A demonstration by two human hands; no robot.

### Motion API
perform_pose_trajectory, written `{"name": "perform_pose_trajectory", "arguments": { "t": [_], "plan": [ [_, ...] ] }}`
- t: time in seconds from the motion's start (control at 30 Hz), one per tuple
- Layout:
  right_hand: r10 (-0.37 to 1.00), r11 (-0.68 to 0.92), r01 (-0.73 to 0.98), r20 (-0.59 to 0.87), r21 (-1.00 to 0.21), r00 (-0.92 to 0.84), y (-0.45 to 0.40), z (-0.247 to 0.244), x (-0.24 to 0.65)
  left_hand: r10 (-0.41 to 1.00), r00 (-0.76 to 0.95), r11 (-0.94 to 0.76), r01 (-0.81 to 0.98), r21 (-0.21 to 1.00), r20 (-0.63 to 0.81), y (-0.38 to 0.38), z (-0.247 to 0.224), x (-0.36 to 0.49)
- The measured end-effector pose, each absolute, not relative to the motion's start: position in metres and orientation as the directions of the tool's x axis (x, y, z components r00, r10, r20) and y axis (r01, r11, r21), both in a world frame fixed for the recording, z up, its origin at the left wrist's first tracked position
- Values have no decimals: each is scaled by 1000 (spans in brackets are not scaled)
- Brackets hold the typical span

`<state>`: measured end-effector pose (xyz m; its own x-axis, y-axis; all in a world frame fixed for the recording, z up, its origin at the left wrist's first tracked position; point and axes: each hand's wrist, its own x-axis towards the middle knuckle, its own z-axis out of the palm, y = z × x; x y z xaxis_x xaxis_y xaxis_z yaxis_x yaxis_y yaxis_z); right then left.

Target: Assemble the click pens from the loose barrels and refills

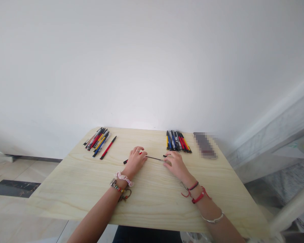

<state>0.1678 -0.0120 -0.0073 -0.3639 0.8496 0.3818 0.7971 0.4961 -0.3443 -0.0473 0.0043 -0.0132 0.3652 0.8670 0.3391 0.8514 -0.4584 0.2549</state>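
Observation:
Near the middle of the table, my left hand [136,160] is closed on a red pen barrel [141,153], whose black end [125,162] shows left of the hand. A thin dark refill [154,158] runs between my two hands, its left end at the red barrel. My right hand [174,163] has its fingers pinched at the refill's right end, with a small black piece [165,156] at the fingertips. Most of that piece is hidden by the fingers.
Several mixed pens [97,140] lie at the back left of the wooden table [147,195], with a single red pen [108,147] beside them. Another row of pens [177,141] lies at the back right, near a blurred flat object [205,145]. A white wall stands behind.

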Motion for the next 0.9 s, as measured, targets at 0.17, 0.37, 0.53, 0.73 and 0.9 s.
{"name": "perform_pose_trajectory", "arguments": {
  "t": [0.17,0.37,0.53,0.73,0.9],
  "plan": [
    [852,484,810,393,-332,-347,-12,-8,168,833,395,-501,836,225,387,4,-16,-44],
    [830,511,807,415,-295,-373,-11,-11,165,811,477,-557,807,196,340,4,-17,-33],
    [815,517,815,443,-261,-375,-9,-10,166,802,514,-577,797,176,304,4,-17,-26],
    [801,518,817,477,-252,-361,-6,-6,173,814,499,-556,816,155,297,5,-15,-26],
    [809,506,822,475,-263,-346,-4,-4,176,814,503,-556,820,135,292,4,-12,-23]
  ]
}}
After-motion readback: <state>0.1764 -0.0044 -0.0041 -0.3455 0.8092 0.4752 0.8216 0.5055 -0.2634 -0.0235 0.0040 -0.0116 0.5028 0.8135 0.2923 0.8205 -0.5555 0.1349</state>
